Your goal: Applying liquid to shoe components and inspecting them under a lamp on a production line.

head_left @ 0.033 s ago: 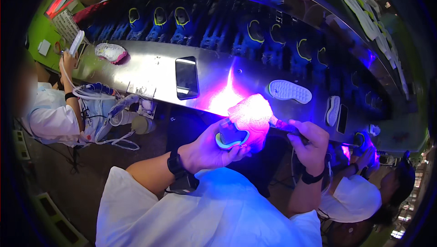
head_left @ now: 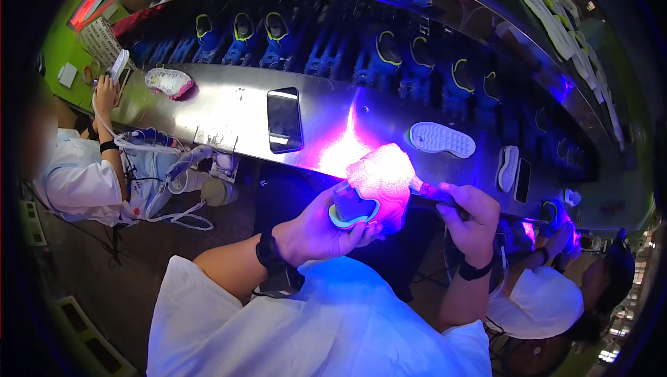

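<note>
My left hand (head_left: 321, 230) is closed around the heel end of a shoe upper (head_left: 394, 205) with a pale-edged collar. The shoe is tilted, and its bottom faces up and away from me. Strong pink and violet light washes out that surface, so its detail is lost. In my right hand (head_left: 475, 223) the fingers pinch the handle of a brush (head_left: 435, 192). The brush's tip touches or nearly touches the shoe's right side; the glare leaves contact unclear. A white shoe sole (head_left: 442, 140) lies on the metal bench just beyond the brush.
A phone (head_left: 284, 120) and a white-and-pink shoe (head_left: 169, 82) lie on the metal bench (head_left: 236, 99). Dark shoes with yellow-green collars (head_left: 276, 27) line the conveyor behind it. Another sole (head_left: 507, 168) and phone (head_left: 523, 181) lie right. Co-workers sit left (head_left: 76, 175) and right (head_left: 538, 300).
My right hand and the brush have shifted very slightly left. The shoe has barely moved in my left hand. At the far left, the co-worker's hand and the sole it holds have moved a little.
</note>
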Available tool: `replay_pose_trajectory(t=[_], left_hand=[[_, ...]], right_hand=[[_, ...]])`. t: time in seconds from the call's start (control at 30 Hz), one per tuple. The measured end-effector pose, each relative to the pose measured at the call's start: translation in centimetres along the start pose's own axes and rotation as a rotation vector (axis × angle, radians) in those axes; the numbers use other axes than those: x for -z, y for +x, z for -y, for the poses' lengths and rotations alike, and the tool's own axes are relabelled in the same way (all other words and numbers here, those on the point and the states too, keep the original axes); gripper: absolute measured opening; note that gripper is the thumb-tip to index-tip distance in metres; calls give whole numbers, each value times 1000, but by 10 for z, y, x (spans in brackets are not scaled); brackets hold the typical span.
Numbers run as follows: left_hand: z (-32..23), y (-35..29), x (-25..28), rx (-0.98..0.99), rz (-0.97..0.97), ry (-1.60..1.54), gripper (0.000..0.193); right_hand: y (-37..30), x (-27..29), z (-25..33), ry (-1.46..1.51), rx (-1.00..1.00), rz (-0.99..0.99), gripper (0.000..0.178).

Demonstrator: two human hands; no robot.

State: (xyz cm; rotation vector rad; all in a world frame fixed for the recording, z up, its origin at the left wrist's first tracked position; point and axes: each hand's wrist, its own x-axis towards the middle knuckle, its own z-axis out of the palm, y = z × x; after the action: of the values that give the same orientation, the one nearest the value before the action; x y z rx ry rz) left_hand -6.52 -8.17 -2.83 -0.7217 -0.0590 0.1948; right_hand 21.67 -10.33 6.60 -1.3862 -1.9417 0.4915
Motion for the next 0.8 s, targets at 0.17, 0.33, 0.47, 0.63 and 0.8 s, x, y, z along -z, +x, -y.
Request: replay_pose_trajectory(t=[0.17,0.33,0.47,0.63,0.8], left_hand=[[25,14,-5,-11,54,-12,68],[33,27,-4,-20,-9,7,73],[25,31,6,6,12,186,68],[-9,57,-32,-271,-282,1013,51],[-18,77,-79,-443,-236,1693,83]], right_hand=[[-12,-3,-12,103,39,-75,41],[-43,-6,-34,94,58,-62,42],[-86,-16,-48,297,-30,-119,43],[-48,0,-65,63,-319,-68,41],[-26,-22,-66,187,-336,-224,36]])
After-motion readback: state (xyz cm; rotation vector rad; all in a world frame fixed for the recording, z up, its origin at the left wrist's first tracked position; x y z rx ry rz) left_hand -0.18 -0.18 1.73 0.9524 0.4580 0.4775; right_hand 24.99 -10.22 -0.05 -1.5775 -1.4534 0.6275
